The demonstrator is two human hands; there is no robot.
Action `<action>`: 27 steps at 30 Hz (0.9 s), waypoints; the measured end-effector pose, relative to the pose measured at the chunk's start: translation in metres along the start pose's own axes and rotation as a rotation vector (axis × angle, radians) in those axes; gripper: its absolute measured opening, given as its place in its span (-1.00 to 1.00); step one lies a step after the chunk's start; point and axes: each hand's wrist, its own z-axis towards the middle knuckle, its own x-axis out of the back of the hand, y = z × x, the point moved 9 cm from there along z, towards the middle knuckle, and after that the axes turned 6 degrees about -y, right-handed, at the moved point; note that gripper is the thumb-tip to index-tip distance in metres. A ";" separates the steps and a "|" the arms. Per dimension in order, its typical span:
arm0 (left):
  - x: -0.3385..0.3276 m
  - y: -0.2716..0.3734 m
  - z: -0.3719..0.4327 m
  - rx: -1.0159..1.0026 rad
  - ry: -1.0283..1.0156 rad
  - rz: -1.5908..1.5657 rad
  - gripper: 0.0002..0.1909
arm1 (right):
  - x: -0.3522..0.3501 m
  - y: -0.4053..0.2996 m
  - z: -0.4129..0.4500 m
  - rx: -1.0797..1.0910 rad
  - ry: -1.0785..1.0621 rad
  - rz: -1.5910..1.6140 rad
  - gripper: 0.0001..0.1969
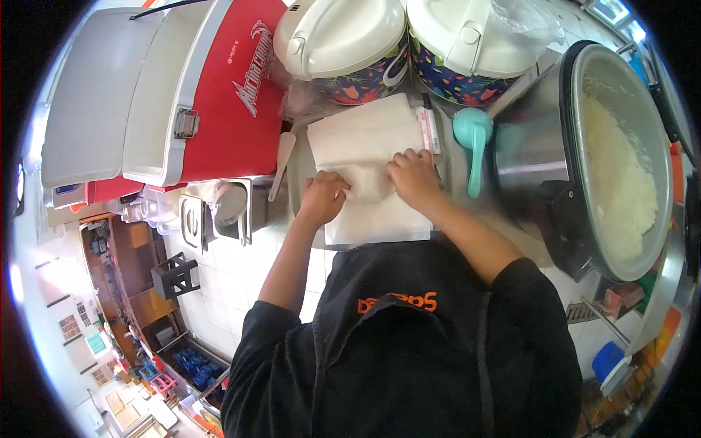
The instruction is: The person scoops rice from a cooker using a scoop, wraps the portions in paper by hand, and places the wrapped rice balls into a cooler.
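Note:
Sheets of white paper [367, 128] lie stacked on a tray in front of me. On the nearer part of them is a small bundle wrapped in pale paper [369, 183]; what is inside is hidden. My left hand [327, 197] rests at the bundle's left edge, fingers curled on the wrapping. At its right edge, my right hand [414, 178] presses the paper with bent fingers. Beyond the right hand lie a marker pen [431, 123] and a pink-and-white packet. A turquoise scoop [475, 145] is to the right, and a white spatula [282, 164] to the left.
A large pot of white rice [619, 186] stands tilted in view at the right. Two lidded, flower-patterned containers [356, 82] are at the back. An open red cooler [235, 104] occupies the back left, with steel pans [257, 211] nearer. A black crate [174, 275] sits on the floor.

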 end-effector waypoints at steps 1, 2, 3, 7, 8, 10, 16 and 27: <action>0.000 -0.001 0.005 0.040 -0.057 0.009 -0.86 | -0.003 0.001 -0.003 -0.002 0.003 0.003 -0.88; 0.000 -0.001 0.010 0.079 -0.113 0.018 -0.87 | -0.005 -0.008 -0.006 0.104 0.014 -0.041 -0.89; 0.003 0.005 0.015 0.081 -0.114 0.022 -0.87 | -0.008 -0.019 -0.009 0.212 0.025 -0.085 -0.90; 0.020 0.018 0.032 0.157 0.054 0.279 -0.86 | -0.029 -0.023 -0.010 0.237 -0.069 -0.150 -0.89; 0.035 0.026 0.030 0.100 0.248 0.245 -0.85 | -0.031 -0.024 -0.011 0.228 -0.078 -0.159 -0.89; 0.030 0.020 0.028 0.057 0.254 0.264 -0.85 | -0.031 -0.031 -0.011 0.224 -0.083 -0.167 -0.89; -0.005 0.000 0.023 0.131 -0.001 0.227 -0.88 | -0.024 -0.026 -0.020 -0.007 -0.033 -0.046 -0.85; -0.027 0.005 0.008 0.165 -0.250 0.355 -0.68 | -0.017 0.000 0.006 -0.315 -0.200 0.038 -0.86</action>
